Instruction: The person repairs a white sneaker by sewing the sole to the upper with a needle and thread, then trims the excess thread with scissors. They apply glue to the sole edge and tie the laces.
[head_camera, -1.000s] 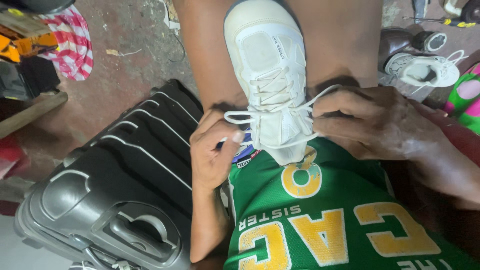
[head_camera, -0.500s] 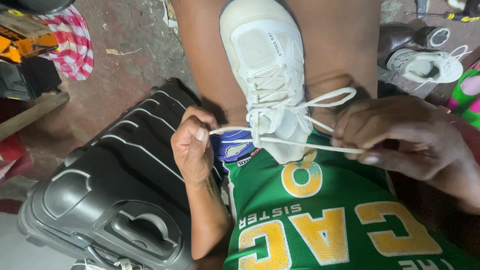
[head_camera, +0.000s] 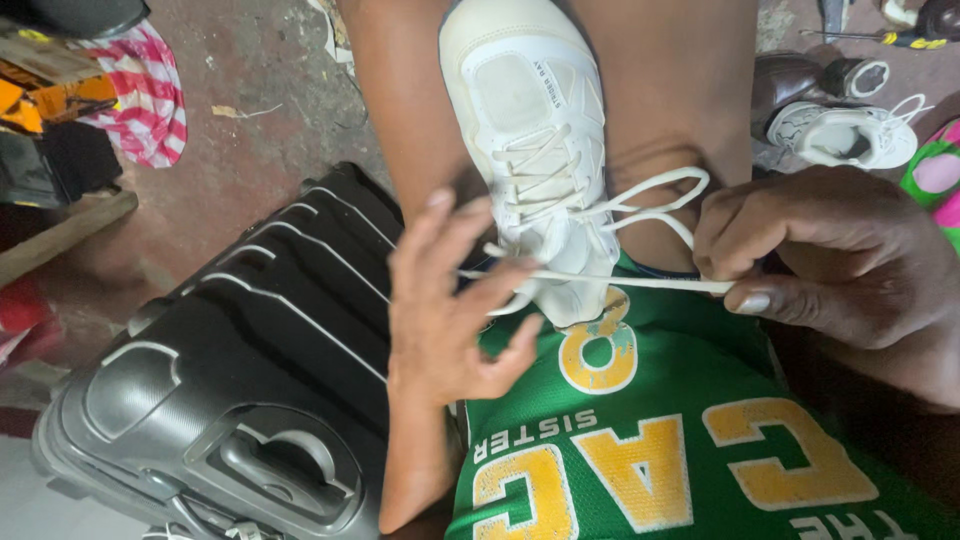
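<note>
The white sneaker (head_camera: 535, 150) lies on my lap between my thighs, its toe pointing far from me and its heel touching the green jersey (head_camera: 680, 430) that I wear. Its upper is smooth and looks like synthetic leather, with a flat square panel on the toe and soft padding near the heel.

My right hand (head_camera: 810, 265) is closed in a pinch on the white shoelace (head_camera: 620, 280). The lace runs tight from this pinch to the left, across the heel part of the shoe, and a loose loop of it curves above my knuckles. My left hand (head_camera: 445, 305) is open, the fingers spread and a little bent, and it holds nothing. The tight lace passes just at its fingertips, but I cannot tell if they really touch it.

On the left, near my leg, a black hard suitcase (head_camera: 230, 390) lies flat. Its shell is ribbed with long ridges and has a recessed handle near the bottom edge, and my left forearm is just beside its right edge. There is open room between my hands, above the shoe.

The floor (head_camera: 250, 130) is rough, reddish concrete. Far left lies a red and white striped cloth (head_camera: 150, 100). Far right another white sneaker (head_camera: 850, 135) lies on the floor, well apart from my hands, beside a dark brown shoe (head_camera: 790, 80).
</note>
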